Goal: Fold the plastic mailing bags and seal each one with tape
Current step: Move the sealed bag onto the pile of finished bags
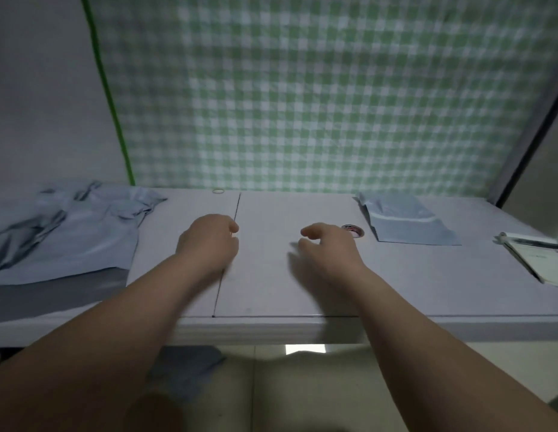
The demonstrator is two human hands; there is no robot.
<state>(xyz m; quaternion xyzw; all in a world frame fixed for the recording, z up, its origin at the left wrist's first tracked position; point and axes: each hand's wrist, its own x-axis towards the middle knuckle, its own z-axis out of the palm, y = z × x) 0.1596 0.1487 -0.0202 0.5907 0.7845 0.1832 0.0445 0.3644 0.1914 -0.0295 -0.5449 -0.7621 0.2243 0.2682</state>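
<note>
One folded bag (408, 222) lies at the far right of the table (271, 294); whether it is taped I cannot tell. A rumpled pile of bags (81, 235) waits on the left, apparently unfolded. The right hand (329, 247) hangs loose and empty just beside the tape roll (352, 230). The left hand (209, 241) hides its curled fingers, so I cannot tell its grip.

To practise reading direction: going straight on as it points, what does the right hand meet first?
The right hand looks free across the table, probably reaching the checked cloth; depth is unclear.
</note>
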